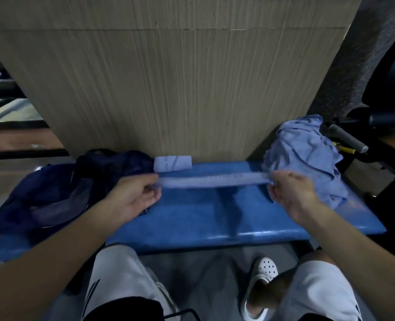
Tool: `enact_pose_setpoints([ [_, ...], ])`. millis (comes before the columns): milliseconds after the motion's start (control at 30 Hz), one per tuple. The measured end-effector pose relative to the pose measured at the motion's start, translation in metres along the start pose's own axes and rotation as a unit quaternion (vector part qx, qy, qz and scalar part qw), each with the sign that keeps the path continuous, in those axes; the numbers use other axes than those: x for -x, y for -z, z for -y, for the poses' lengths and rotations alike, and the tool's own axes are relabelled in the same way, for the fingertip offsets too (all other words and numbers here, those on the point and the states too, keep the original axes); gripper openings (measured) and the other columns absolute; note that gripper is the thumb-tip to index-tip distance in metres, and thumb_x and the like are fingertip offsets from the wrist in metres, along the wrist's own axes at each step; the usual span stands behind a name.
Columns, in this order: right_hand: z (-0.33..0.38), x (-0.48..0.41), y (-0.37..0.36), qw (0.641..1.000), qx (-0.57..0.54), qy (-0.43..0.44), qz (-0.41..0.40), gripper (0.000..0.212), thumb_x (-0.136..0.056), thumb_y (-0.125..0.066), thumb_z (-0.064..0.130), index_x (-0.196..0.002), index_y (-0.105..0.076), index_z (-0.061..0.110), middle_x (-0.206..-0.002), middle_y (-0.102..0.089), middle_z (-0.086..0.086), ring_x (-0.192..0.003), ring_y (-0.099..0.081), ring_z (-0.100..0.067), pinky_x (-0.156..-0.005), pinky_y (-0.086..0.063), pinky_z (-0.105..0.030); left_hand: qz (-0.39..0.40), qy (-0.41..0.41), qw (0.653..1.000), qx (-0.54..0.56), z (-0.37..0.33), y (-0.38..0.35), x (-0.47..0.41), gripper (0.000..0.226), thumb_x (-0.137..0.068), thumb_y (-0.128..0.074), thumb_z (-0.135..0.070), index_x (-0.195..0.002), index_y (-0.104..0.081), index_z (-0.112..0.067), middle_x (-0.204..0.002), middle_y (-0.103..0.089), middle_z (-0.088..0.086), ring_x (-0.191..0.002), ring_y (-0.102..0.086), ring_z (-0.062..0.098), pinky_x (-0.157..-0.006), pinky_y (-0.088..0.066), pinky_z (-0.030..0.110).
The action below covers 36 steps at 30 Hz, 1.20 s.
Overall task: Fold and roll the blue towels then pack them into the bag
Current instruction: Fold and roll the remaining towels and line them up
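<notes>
The left hand (136,195) and right hand (291,191) each pinch one end of the folded towel strip (210,181), held taut over the table (203,218) (folding seems finished), so next it likely needs rolling tightly before going into the bag (76,188).

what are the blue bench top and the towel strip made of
The bench top looks like glossy vinyl or plastic: light glints along its front edge. The towel strip, held between left hand and right hand, looks like soft matte cloth, possibly microfibre: no glint.

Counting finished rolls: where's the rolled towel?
Head view: the rolled towel lies on the bench against the wooden panel, just right of the dark bag.
</notes>
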State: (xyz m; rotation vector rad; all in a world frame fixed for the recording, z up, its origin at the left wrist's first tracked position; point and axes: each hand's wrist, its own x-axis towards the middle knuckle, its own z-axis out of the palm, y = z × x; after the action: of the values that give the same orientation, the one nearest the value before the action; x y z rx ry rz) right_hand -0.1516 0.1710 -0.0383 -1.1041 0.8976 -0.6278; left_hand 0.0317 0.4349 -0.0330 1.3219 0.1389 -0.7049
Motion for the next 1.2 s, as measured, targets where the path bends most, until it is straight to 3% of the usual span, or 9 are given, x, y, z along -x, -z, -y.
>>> enact_pose_setpoints([
  [167, -0.071, 0.017, 0.030, 0.985, 0.040, -0.158, -0.056, 0.028, -0.088, -0.053, 0.000, -0.065, -0.045, 0.014, -0.038, -0.043, 0.001, -0.030, -0.042, -0.008, -0.038, -0.036, -0.013, -0.059, 0.130, 0.989, -0.034, 0.073, 0.028, 0.005, 0.009, -0.094, -0.057, 0.002, -0.085, -0.060, 0.001, -0.092, -0.053, 0.019, -0.078, -0.055, 0.026, -0.045, -0.056, 0.029],
  [367, -0.085, 0.000, 0.032, 0.980, 0.037, -0.180, -0.075, 0.027, -0.087, -0.057, 0.002, -0.064, -0.047, 0.012, -0.042, -0.042, -0.001, -0.031, -0.039, -0.010, -0.036, -0.039, -0.014, -0.067, 0.144, 0.987, -0.007, 0.077, 0.027, -0.016, 0.008, -0.093, -0.056, 0.003, -0.085, -0.056, 0.003, -0.093, -0.053, 0.020, -0.080, -0.056, 0.026, -0.059, -0.056, 0.036],
  [500, -0.080, -0.029, 0.020, 0.983, 0.058, -0.169, -0.050, 0.013, -0.089, -0.056, 0.003, -0.077, -0.057, 0.005, -0.058, -0.049, -0.008, -0.052, -0.045, -0.017, -0.038, -0.043, -0.016, -0.070, 0.135, 0.988, -0.014, 0.064, 0.019, -0.044, 0.024, -0.095, -0.033, 0.010, -0.094, -0.056, 0.005, -0.095, -0.053, 0.019, -0.086, -0.055, 0.027, -0.091, -0.048, 0.039],
  [567, -0.079, -0.043, 0.015, 0.982, 0.101, -0.158, -0.025, 0.009, -0.085, -0.054, -0.006, -0.086, -0.059, 0.001, -0.064, -0.045, -0.013, -0.057, -0.043, -0.021, -0.042, -0.043, -0.018, -0.063, 0.125, 0.988, -0.058, 0.061, 0.015, -0.058, 0.042, -0.089, -0.020, 0.021, -0.108, -0.055, 0.006, -0.100, -0.054, 0.020, -0.096, -0.055, 0.029, -0.093, -0.045, 0.039],
  [733, -0.086, -0.071, 0.008, 0.953, 0.293, -0.070, 0.030, 0.024, -0.075, -0.053, -0.014, -0.061, -0.053, 0.006, -0.056, -0.041, -0.006, -0.056, -0.034, -0.021, -0.051, -0.029, -0.026, -0.064, 0.067, 0.974, -0.208, 0.061, 0.006, -0.089, 0.027, -0.087, -0.046, 0.024, -0.092, -0.063, 0.004, -0.107, -0.057, 0.024, -0.086, -0.061, 0.027, -0.082, -0.051, 0.033],
  [900, -0.102, -0.103, 0.006, 0.923, 0.383, 0.013, 0.014, 0.038, -0.081, -0.066, 0.003, -0.048, -0.050, 0.013, -0.050, -0.041, -0.005, -0.050, -0.034, -0.016, -0.049, -0.028, -0.027, -0.054, -0.045, 0.926, -0.371, 0.069, 0.013, -0.116, 0.012, -0.090, -0.059, 0.006, -0.080, -0.062, 0.000, -0.073, -0.058, 0.015, -0.062, -0.059, 0.021, -0.056, -0.057, 0.029],
  [1000, -0.109, -0.119, 0.005, 0.901, 0.431, 0.044, 0.017, 0.035, -0.090, -0.066, 0.015, -0.057, -0.057, 0.004, -0.051, -0.043, -0.005, -0.053, -0.038, -0.019, -0.049, -0.028, -0.030, -0.079, -0.085, 0.885, -0.451, 0.074, 0.023, -0.135, 0.034, -0.093, -0.061, -0.013, -0.061, -0.051, -0.008, -0.060, -0.046, 0.010, -0.056, -0.051, 0.020, -0.056, -0.053, 0.044],
  [1067, -0.113, -0.127, 0.001, 0.891, 0.449, 0.067, 0.024, 0.035, -0.092, -0.063, 0.017, -0.061, -0.056, 0.003, -0.053, -0.043, -0.005, -0.057, -0.041, -0.021, -0.050, -0.030, -0.032, -0.093, -0.099, 0.871, -0.471, 0.081, 0.024, -0.146, 0.047, -0.093, -0.061, -0.017, -0.052, -0.038, -0.013, -0.056, -0.037, 0.008, -0.054, -0.044, 0.020, -0.053, -0.042, 0.038],
  [1200, -0.119, -0.134, 0.000, 0.889, 0.449, 0.070, 0.048, 0.018, -0.088, -0.067, 0.011, -0.071, -0.061, 0.009, -0.057, -0.052, 0.002, -0.055, -0.046, -0.010, -0.045, -0.037, -0.016, -0.099, -0.116, 0.862, -0.484, 0.091, 0.015, -0.152, 0.052, -0.093, -0.058, -0.012, -0.049, -0.032, -0.013, -0.050, -0.033, 0.005, -0.048, -0.038, 0.020, -0.053, -0.031, 0.028],
])
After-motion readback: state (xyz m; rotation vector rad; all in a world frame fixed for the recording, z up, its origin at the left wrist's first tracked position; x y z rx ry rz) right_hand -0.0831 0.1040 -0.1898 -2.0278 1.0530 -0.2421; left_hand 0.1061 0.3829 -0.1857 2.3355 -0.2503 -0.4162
